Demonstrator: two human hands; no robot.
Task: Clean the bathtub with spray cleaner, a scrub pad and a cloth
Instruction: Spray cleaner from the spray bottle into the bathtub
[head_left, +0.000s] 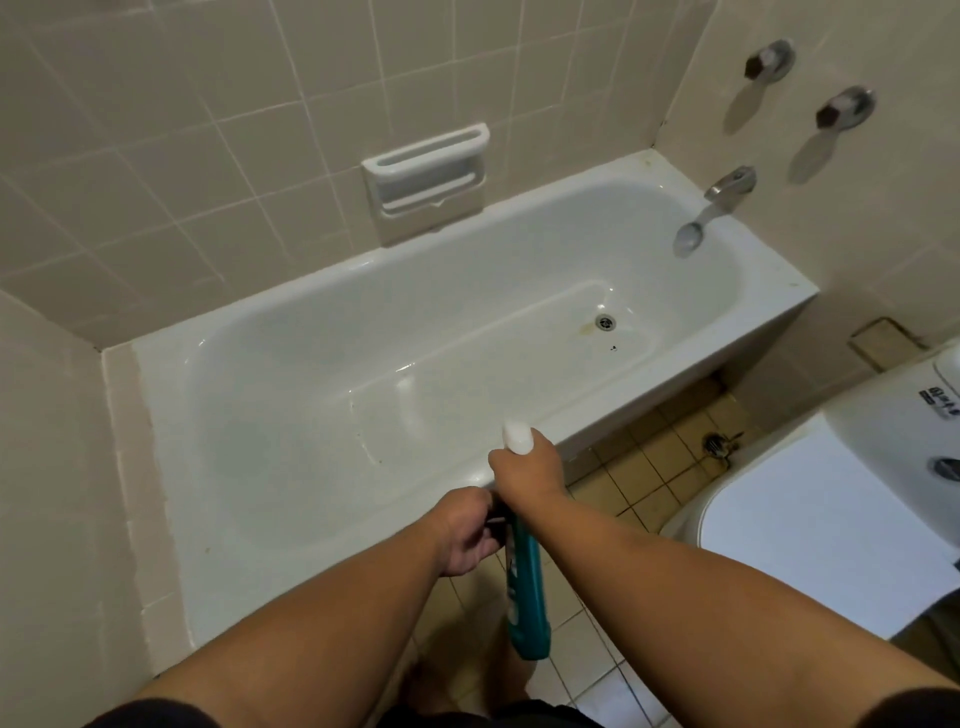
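Preparing the cleaner seems to be the step in hand: the bathtub (166, 467) looks not yet sprayed, so next the nozzle must point into it. The left hand (467, 530) curls its fingers around a dark part at the neck of the teal spray bottle (525, 592), held above the near rim. The right hand (527, 467) grips the bottle's white top.

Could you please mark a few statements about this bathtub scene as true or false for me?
1. The bathtub is full of water. False: it is unfilled, its drain bare.
2. The right hand and left hand hold a teal bottle. True.
3. The soap dish holds a bar of soap. False: nothing lies in it.
4. The spout reaches over the bathtub's right end. True.
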